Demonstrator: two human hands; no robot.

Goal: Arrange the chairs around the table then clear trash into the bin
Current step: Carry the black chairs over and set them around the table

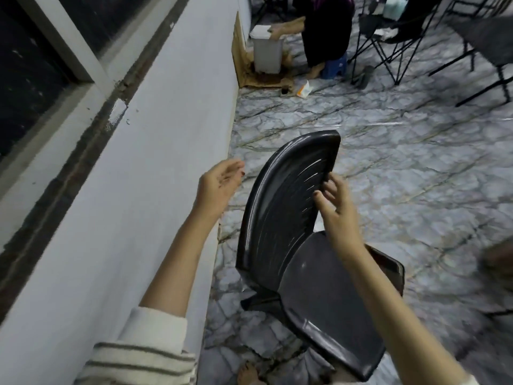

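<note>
1. Striped sleeve [138, 354] sits closest. Beyond it the left hand [219, 182] hangs with fingers loosely apart and holds nothing. It is just beside the left rim of the backrest, not touching it.
2. The right hand [336, 201], fingers spread, lies against the backrest's right edge. It touches the edge but does not yet grip it.
3. The black plastic chair [283, 207] stands on the marble floor [402, 162] close beside the wall [138, 190], seat toward the camera. It is well apart from the dark desk [488, 37] at upper right.
4. The step in hand looks like taking hold of the chair to bring it to the desk. Both hands should wrap opposite edges of the backrest, high up, before any lift.
5. The glossy plastic will likely be slippery, so a firm grip matters. Tilting the chair away from the wall first should keep its legs from catching.
6. Carrying should go better than dragging. A rightward path would avoid the carton [304, 90] on the floor and the person crouched at the bin [268, 51].
</note>
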